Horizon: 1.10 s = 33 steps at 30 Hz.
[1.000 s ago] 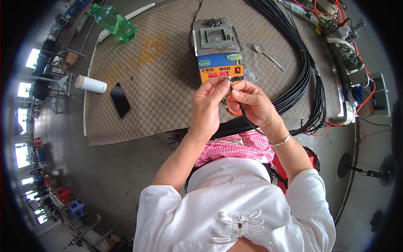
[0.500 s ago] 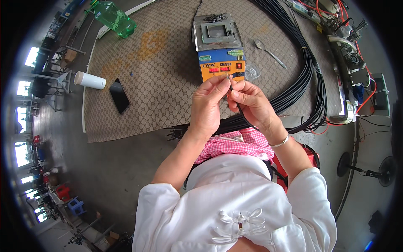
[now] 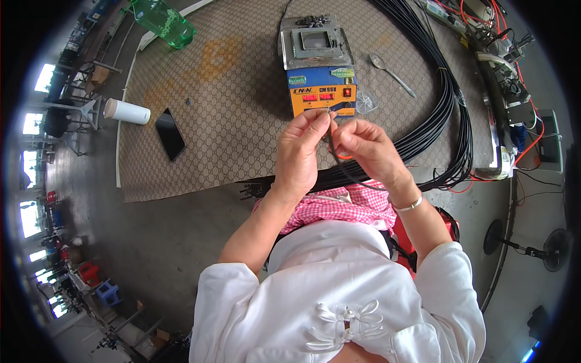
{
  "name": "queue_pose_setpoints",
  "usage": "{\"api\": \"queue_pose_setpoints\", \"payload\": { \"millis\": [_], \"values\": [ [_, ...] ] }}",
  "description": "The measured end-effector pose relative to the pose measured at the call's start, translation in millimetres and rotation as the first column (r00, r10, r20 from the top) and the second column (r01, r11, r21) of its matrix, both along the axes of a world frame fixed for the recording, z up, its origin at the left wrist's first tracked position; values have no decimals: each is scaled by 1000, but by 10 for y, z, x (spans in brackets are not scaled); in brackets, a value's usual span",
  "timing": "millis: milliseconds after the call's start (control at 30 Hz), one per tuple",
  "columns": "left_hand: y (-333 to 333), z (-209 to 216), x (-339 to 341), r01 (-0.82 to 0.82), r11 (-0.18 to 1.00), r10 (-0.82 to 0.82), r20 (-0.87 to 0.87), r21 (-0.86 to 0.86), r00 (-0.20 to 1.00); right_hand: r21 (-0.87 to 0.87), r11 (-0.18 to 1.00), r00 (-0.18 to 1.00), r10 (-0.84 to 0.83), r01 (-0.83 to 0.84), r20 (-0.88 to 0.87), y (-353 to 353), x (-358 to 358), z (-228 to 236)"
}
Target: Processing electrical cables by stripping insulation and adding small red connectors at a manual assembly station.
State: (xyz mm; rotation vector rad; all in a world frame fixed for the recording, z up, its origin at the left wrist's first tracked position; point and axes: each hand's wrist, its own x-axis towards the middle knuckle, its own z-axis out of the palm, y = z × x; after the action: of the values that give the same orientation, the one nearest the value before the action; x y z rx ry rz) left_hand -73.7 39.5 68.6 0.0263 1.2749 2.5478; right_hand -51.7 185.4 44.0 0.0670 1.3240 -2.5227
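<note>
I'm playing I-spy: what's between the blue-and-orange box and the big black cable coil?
A silver spoon and a clear plastic piece, in the head view.

Apparently black cable, blue-orange box, pink checked cloth

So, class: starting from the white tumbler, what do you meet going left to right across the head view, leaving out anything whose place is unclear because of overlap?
White tumbler → black phone → left hand → right hand → black fan.
</note>
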Motion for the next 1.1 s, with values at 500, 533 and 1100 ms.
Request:
{"api": "queue_pose_setpoints", "payload": {
  "millis": [500, 533, 1100],
  "values": [
    [-350, -20, 69, 90, 979, -73, 98, -181, 992, 877, 39, 755, 492, 479, -435, 169, -264, -895],
    [-366, -29, 69, 89, 978, -71, 102, -190, 992, 878, 56, 744, 507, 476, -436, 185, -261, -885],
    [-396, -108, 85, 56, 966, -14, 164, -253, 986, 768, 629, 964, 258, -116, -66, 198, -123, -467]
  ]
}}
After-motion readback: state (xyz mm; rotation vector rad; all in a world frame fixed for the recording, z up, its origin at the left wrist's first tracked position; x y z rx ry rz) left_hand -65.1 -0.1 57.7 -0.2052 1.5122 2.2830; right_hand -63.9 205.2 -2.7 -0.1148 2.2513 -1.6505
